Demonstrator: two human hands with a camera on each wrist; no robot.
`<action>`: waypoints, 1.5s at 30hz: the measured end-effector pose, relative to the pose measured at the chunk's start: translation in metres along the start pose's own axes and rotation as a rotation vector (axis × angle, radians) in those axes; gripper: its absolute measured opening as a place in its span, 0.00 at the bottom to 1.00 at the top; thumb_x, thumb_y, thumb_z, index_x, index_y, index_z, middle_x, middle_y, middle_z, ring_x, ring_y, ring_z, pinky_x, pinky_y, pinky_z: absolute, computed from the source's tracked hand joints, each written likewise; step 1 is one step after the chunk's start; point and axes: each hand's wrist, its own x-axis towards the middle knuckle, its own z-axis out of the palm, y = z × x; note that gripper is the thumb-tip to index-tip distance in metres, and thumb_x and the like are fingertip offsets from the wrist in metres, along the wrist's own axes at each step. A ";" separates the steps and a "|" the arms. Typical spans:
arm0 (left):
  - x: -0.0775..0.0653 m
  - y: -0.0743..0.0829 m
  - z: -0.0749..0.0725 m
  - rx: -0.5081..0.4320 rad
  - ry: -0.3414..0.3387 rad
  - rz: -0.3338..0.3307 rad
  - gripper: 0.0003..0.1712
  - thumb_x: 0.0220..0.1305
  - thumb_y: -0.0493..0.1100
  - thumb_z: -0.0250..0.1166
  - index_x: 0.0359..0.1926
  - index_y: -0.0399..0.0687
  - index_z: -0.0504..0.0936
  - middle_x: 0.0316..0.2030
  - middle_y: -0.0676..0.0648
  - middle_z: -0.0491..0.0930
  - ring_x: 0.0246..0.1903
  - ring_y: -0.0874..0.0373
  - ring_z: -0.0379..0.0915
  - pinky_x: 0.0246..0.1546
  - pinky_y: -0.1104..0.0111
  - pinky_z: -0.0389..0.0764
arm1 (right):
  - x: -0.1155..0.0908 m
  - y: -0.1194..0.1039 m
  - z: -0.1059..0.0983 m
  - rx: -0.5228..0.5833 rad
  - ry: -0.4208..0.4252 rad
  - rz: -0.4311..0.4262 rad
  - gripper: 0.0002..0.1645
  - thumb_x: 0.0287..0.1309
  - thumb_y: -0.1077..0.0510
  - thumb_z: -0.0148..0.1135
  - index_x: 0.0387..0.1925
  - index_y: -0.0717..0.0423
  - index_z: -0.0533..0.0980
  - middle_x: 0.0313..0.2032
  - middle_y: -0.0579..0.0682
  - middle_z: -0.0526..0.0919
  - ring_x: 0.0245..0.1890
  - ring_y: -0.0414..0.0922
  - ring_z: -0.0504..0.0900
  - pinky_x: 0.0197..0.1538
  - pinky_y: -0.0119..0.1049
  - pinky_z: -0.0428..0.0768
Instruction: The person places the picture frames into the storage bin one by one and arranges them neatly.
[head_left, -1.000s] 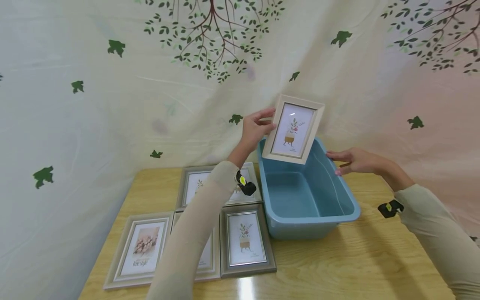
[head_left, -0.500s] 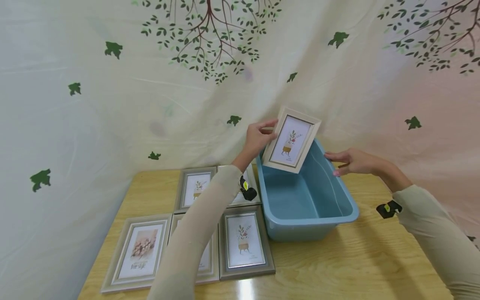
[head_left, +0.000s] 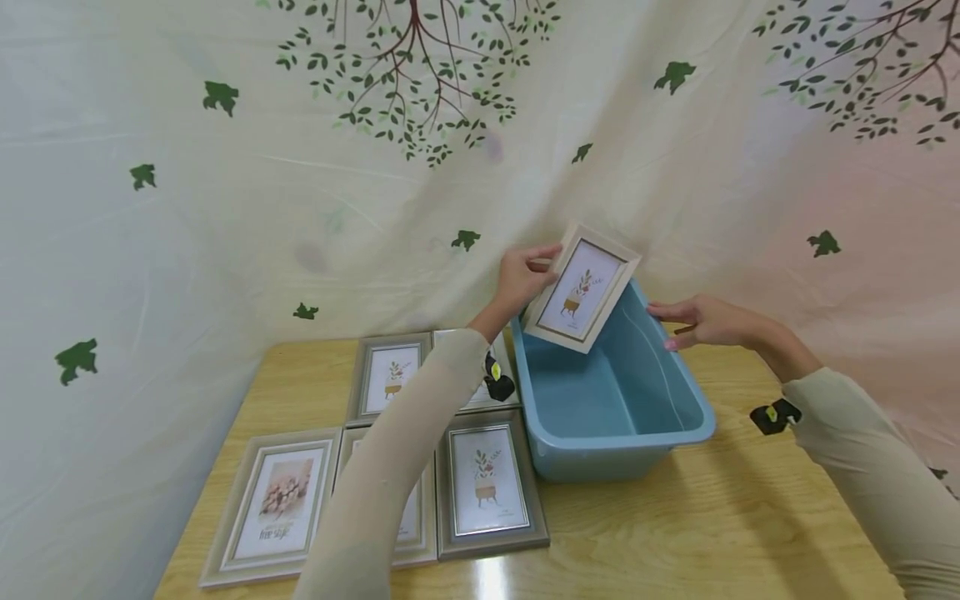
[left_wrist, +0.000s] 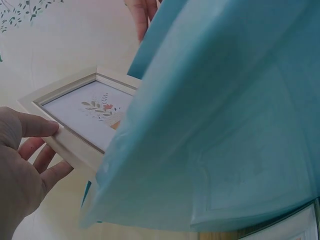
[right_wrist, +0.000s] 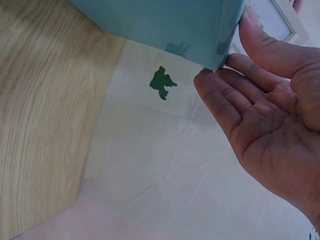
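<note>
My left hand [head_left: 522, 273] pinches a cream picture frame [head_left: 551, 329] by its left edge, thumb on the front and fingers behind, as the left wrist view shows. Tilted, the frame overlaps the far end of a blue plastic basin [head_left: 622, 440]. Its print of a potted plant [head_left: 581, 287] faces me. At the basin's right rim, my right hand [head_left: 716, 321] holds on, with the thumb [right_wrist: 260, 37] over the rim and the fingers [right_wrist: 225, 95] beneath it. In the left wrist view the basin wall [left_wrist: 215, 125] hides part of the frame.
Several framed prints lie flat left of the basin, among them a dark grey frame [head_left: 536, 508], a silver frame [head_left: 232, 508] and a grey frame [head_left: 360, 375]. My left sleeve covers others partly. Behind the wooden table [head_left: 622, 542] hangs a leaf-patterned cloth [head_left: 337, 200].
My left hand has lowered the cream picture frame towards the basin and tilted it further clockwise. The right hand stays at the basin's rim.
</note>
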 end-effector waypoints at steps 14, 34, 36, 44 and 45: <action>0.001 0.000 0.004 0.128 -0.052 0.021 0.26 0.62 0.28 0.69 0.62 0.40 0.81 0.55 0.38 0.85 0.48 0.45 0.87 0.46 0.65 0.88 | -0.001 -0.002 0.000 0.008 0.000 -0.004 0.45 0.65 0.56 0.67 0.76 0.66 0.57 0.76 0.68 0.54 0.68 0.73 0.67 0.65 0.63 0.74; 0.012 0.020 0.010 0.309 -0.025 -0.103 0.20 0.62 0.39 0.74 0.55 0.44 0.87 0.47 0.44 0.89 0.45 0.54 0.86 0.45 0.67 0.86 | 0.001 0.001 0.001 0.004 0.018 -0.022 0.45 0.63 0.58 0.68 0.75 0.67 0.58 0.74 0.69 0.57 0.68 0.73 0.67 0.63 0.64 0.75; 0.012 0.022 0.010 0.327 -0.030 -0.109 0.19 0.62 0.39 0.74 0.54 0.44 0.87 0.47 0.44 0.89 0.46 0.54 0.85 0.46 0.66 0.86 | 0.001 0.002 0.002 0.002 0.017 -0.026 0.45 0.64 0.58 0.68 0.75 0.66 0.58 0.75 0.69 0.57 0.68 0.73 0.66 0.63 0.64 0.75; 0.014 0.018 0.009 0.242 0.036 -0.123 0.17 0.60 0.35 0.74 0.51 0.41 0.88 0.45 0.42 0.88 0.45 0.52 0.84 0.44 0.67 0.85 | 0.001 0.002 0.001 0.011 0.013 -0.017 0.45 0.64 0.57 0.68 0.75 0.65 0.58 0.75 0.69 0.55 0.69 0.73 0.66 0.64 0.64 0.75; 0.014 0.017 0.009 0.215 0.050 -0.123 0.17 0.59 0.34 0.74 0.51 0.40 0.88 0.44 0.42 0.88 0.44 0.52 0.84 0.44 0.66 0.85 | 0.001 0.002 0.000 0.010 0.013 -0.015 0.45 0.64 0.57 0.68 0.75 0.65 0.58 0.75 0.69 0.55 0.69 0.73 0.66 0.64 0.64 0.75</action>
